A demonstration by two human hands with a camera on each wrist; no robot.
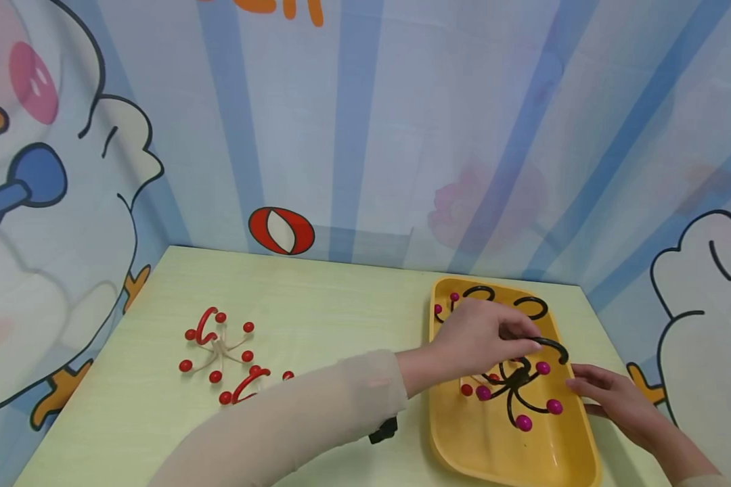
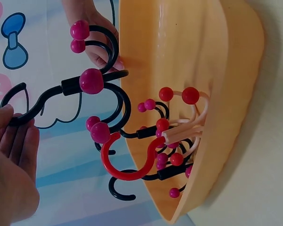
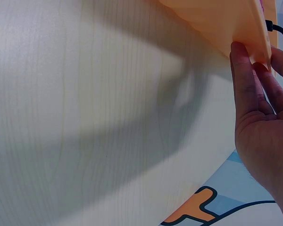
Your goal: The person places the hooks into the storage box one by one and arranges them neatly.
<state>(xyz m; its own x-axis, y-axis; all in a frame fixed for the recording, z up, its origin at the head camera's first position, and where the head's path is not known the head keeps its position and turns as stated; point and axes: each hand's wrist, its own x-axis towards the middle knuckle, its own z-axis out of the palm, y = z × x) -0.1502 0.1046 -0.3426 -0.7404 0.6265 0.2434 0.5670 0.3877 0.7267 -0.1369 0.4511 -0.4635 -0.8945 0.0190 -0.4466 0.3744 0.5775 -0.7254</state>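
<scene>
A yellow tray (image 1: pixel 569 456) lies at the table's right. In it sits a black wire piece with magenta balls (image 1: pixel 518 385). My left hand (image 1: pixel 481 335) reaches over the tray and pinches that piece's curved black handle (image 1: pixel 551 345). The left wrist view shows my left hand (image 2: pixel 12 155) holding the black handle (image 2: pixel 26 110), with black arms and magenta balls (image 2: pixel 91 81) spread toward the tray (image 2: pixel 226 84). A red hook (image 2: pixel 125 165) and a cream piece with red balls (image 2: pixel 184 127) lie in the tray. My right hand (image 1: pixel 609 396) rests with straight fingers (image 3: pixel 243 80) against the tray's right rim (image 3: pixel 226 23).
On the table's left lie a cream wire piece with red balls (image 1: pixel 218 345) and a red hook (image 1: pixel 250 382). More black hooks (image 1: pixel 530 308) lie at the tray's far end. A small black object (image 1: pixel 384 429) sits under my left forearm. Cartoon walls enclose the pale green table (image 1: pixel 317 304).
</scene>
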